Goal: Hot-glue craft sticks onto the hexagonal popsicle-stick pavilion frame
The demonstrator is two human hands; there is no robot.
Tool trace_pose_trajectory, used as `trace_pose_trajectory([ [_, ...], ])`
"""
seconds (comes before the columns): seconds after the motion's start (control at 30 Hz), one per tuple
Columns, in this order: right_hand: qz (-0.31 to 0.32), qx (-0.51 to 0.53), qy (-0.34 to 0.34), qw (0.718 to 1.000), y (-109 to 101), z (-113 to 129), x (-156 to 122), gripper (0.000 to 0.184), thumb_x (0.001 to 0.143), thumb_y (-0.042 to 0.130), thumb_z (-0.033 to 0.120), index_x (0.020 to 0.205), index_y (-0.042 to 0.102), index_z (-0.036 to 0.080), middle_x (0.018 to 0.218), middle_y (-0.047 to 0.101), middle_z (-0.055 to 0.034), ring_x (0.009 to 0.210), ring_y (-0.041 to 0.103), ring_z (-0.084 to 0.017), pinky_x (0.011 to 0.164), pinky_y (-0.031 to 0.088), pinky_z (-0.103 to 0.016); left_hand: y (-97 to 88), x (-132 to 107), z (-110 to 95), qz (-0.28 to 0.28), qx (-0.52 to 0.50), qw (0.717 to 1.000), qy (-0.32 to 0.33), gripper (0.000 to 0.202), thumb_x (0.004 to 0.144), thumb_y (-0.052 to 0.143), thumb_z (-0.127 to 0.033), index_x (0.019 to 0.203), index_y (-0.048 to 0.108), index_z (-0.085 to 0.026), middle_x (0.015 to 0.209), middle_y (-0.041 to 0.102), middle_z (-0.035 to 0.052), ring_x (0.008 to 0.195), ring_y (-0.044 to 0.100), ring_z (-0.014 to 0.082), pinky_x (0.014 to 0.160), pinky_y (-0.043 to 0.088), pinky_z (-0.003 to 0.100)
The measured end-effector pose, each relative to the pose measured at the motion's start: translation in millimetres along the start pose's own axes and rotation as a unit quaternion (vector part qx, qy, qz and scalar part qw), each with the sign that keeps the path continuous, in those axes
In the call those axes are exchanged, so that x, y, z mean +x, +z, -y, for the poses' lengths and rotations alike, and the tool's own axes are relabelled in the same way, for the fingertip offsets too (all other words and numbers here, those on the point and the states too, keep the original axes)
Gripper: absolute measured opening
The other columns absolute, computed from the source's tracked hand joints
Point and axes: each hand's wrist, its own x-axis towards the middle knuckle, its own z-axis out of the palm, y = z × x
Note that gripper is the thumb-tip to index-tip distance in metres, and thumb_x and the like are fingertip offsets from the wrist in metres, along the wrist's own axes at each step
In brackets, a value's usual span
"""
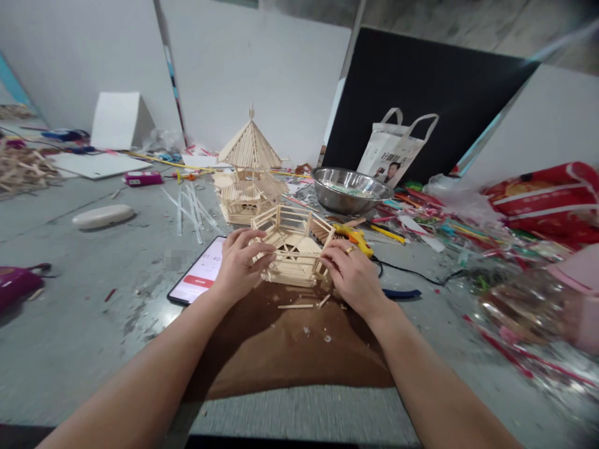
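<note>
A many-sided model base with railings, built of thin wooden sticks (pixel 292 274), sits before me on a brown cloth (pixel 299 355). Across its near side runs a thin wooden stick (pixel 299 254) at railing height. My left hand (pixel 241 262) pinches the stick's left end, fingers closed. At the other end, the thumb and fingertips of my right hand (pixel 349 268) close on it beside the corner post. My fingers partly cover both ends. Loose short sticks (pixel 296 306) lie on the cloth in front. Just behind the base stands a roofed stick pavilion (pixel 251 168).
Left of the base lies a lit phone (pixel 199 274). A yellow glue gun (pixel 353 238) with a black cord is close to my right hand. Farther back are a steel bowl (pixel 349 193) and clear glue sticks (pixel 187 209). Plastic-wrapped clutter (pixel 528 312) covers the right side.
</note>
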Motion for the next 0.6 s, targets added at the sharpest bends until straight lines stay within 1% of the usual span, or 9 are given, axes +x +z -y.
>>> trace_pose_trajectory([
  [0.13,-0.003,0.007,-0.004,1.0,1.5,-0.6,-0.2,0.012,0.08,0.043,0.021,0.078,0.054,0.017,0.087,0.056,-0.0076,0.087,0.05,-0.018,0.079,0.04,-0.029,0.5,-0.7,1.6,0.001,0.001,1.0,0.005,0.011,0.074,0.053,-0.028,0.079,0.061,-0.022,0.098,0.057,0.0031,0.099,0.043,0.0188,0.086,0.033,0.037],
  [0.43,0.001,0.023,0.004,1.0,2.7,0.0,-0.1,0.011,0.08,0.042,0.019,0.078,0.053,0.017,0.087,0.055,-0.0075,0.085,0.05,-0.017,0.078,0.04,-0.03,1.4,0.2,1.9,-0.011,0.006,1.0,0.009,0.012,0.074,0.053,-0.029,0.076,0.063,-0.022,0.094,0.059,0.0029,0.097,0.044,0.0186,0.084,0.035,0.037],
  [0.6,0.006,0.042,0.004,0.999,3.8,2.2,-1.3,0.012,0.079,0.042,0.018,0.083,0.054,0.016,0.086,0.056,-0.007,0.086,0.05,-0.017,0.078,0.04,-0.03,1.5,0.5,2.7,-0.006,0.017,1.0,0.005,0.012,0.074,0.053,-0.029,0.075,0.063,-0.023,0.094,0.059,0.0024,0.097,0.044,0.0191,0.084,0.034,0.038],
])
